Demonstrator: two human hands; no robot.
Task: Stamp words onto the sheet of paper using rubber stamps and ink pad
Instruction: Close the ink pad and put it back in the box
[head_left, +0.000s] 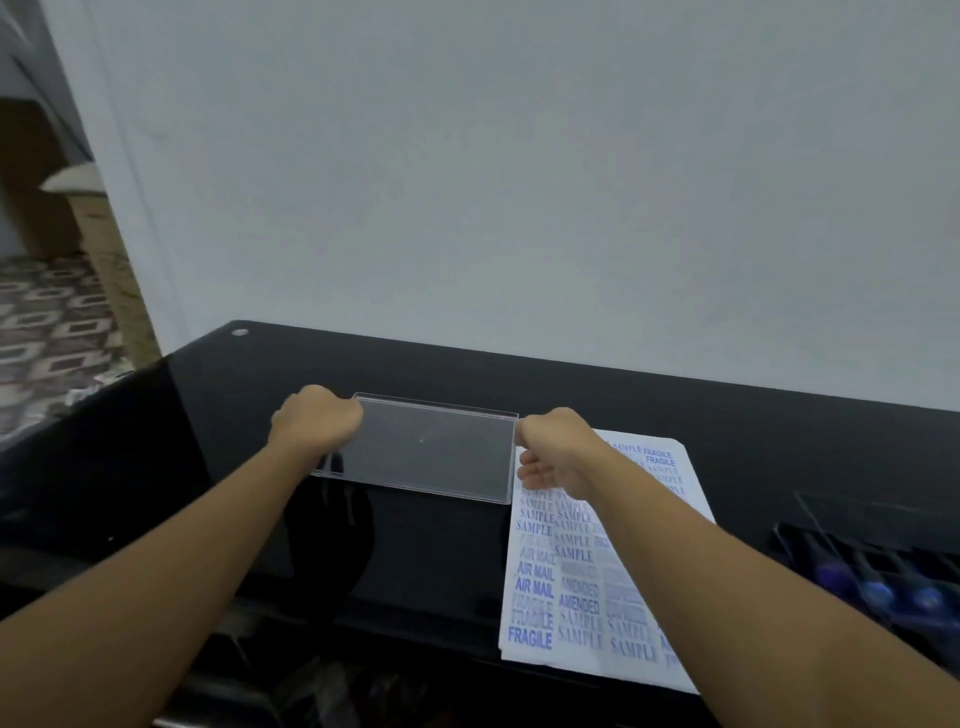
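left grip (317, 421), right grip (558, 449) clamped on clear lid (436, 447) ends | probably to keep it level above tabletop (727, 415) | paper (587, 571) right, already stamped

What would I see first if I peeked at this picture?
The left hand and right hand hold the ends of a clear plastic box in the middle of the black table. To its right lies a sheet of paper crowded with blue stamped words like SAMPLE, AIR MAIL and FRAGILE.

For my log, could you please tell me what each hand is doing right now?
Left hand: grips the left end of the clear plastic case.
Right hand: pinches its right end.
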